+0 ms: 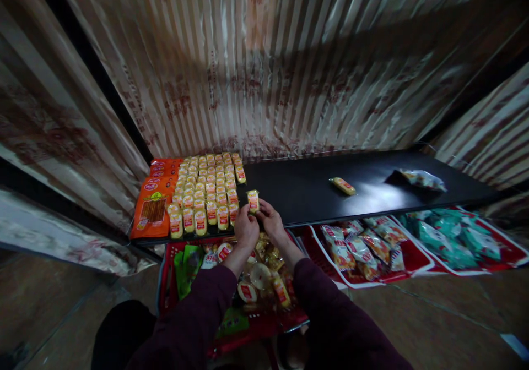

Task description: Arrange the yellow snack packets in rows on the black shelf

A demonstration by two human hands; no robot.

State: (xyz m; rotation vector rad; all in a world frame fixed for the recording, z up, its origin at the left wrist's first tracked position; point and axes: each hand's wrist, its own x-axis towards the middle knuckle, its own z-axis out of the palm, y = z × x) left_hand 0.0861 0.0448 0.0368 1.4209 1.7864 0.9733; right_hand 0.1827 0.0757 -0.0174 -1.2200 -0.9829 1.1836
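Note:
Between my left hand [247, 226] and my right hand [270, 219] a small wrapped snack cake [253, 200] stands upright, yellow with a red and white label. The fingers of both hands are closed about its lower end, just over the front edge of the black shelf [289, 188]. Left of it, rows of matching wrapped cakes [211, 213] stand packed together. Orange snack packets [154, 207] lie along the shelf's left end. Beneath my forearms is a red basket [165, 282] holding more wrapped cakes [281, 290], round packets and a green bag [188, 268].
One wrapped cake [343, 186] lies alone on the shelf, and a shiny packet [424, 180] lies farther right. Below the front edge are a red basket of red-and-white packets [363, 249] and another of teal packets [457, 238]. A striped curtain [264, 83] hangs behind the shelf.

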